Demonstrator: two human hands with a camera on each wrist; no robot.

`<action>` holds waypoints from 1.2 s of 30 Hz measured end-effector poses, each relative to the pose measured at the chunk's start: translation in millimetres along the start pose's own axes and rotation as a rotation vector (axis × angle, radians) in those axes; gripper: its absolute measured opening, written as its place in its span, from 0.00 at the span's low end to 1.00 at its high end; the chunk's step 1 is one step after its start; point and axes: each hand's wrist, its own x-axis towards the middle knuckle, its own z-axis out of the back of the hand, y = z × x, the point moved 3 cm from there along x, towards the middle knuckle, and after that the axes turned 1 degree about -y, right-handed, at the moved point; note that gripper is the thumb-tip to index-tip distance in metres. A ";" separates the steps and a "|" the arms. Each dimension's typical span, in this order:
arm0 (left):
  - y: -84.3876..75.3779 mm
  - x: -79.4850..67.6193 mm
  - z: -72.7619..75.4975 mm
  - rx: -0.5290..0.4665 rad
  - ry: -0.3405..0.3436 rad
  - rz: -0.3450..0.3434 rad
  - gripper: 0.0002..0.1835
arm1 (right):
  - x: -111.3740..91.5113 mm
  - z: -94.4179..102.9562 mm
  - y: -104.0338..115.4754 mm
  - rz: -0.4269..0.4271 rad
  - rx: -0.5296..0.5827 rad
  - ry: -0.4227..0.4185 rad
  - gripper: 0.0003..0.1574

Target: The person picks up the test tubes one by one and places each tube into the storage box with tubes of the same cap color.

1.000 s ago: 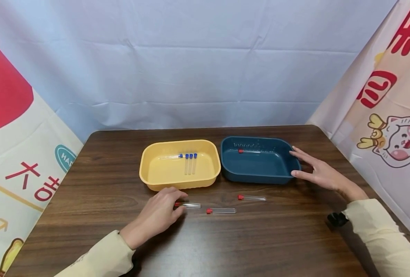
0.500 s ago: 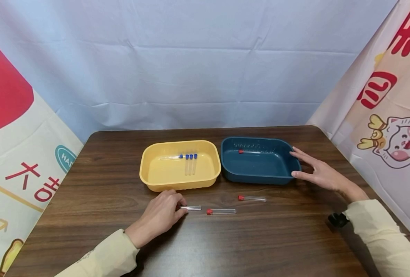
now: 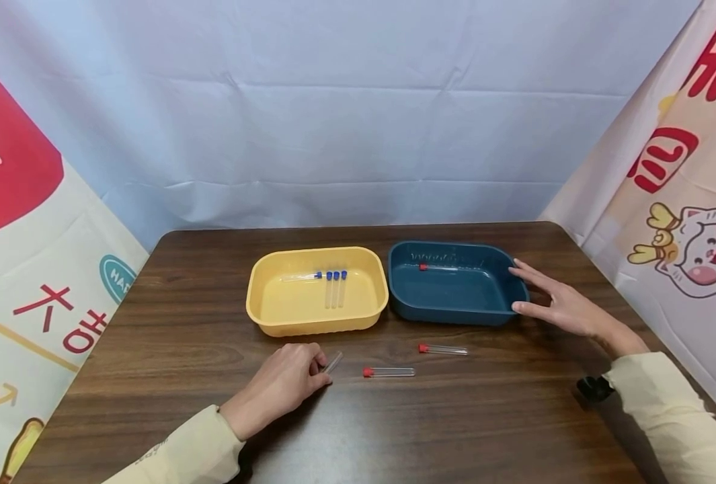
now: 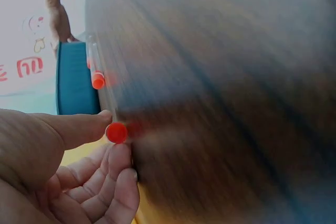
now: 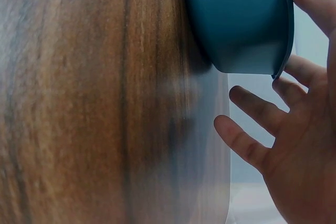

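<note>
Between thumb and fingers my left hand [image 3: 282, 382] pinches a clear test tube [image 3: 333, 362], tilted just in front of the yellow basin [image 3: 309, 328]. Its red cap [image 4: 116, 132] faces the camera in the left wrist view; fingers hide the cap in the head view. My right hand [image 3: 566, 309], fingers spread and fairly straight, rests against the right rim of the dark blue basin [image 3: 448, 314]. Two red-capped test tubes, one nearer [image 3: 389, 372] and one farther [image 3: 444, 349], lie on the table to the right of my left hand.
Several blue-capped test tubes [image 3: 335, 290] lie inside the yellow basin. One red-capped test tube [image 3: 438, 268] lies in the blue basin. Both basins stand side by side on the brown wooden table [image 3: 454, 417]. A white cloth [image 3: 345, 134] hangs behind.
My left hand has taken hold of the red-capped test tube, drawn it slightly toward me and turned it from lying sideways to slanting. The right hand stays at the blue basin.
</note>
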 end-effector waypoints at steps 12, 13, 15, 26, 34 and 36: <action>-6.2 -2.4 -0.5 -0.100 0.056 0.079 0.30 | -0.3 0.2 3.4 -0.004 0.007 0.005 0.50; -6.5 -2.5 -0.6 -0.101 0.057 0.086 0.31 | -0.3 0.0 3.5 -0.003 0.008 0.004 0.50; -6.9 -2.7 -0.8 -0.103 0.058 0.100 0.32 | -0.4 -0.2 3.5 -0.003 0.007 0.002 0.50; -6.8 -3.3 2.0 -0.121 0.079 0.135 0.33 | 0.3 1.5 4.8 0.000 0.005 -0.005 0.50; 0.2 -3.8 12.1 0.030 0.154 0.123 0.50 | -0.2 0.8 4.5 -0.002 0.008 -0.003 0.50; 2.9 -2.8 14.2 0.024 0.185 0.103 0.52 | -0.6 0.8 4.4 -0.003 0.013 -0.002 0.50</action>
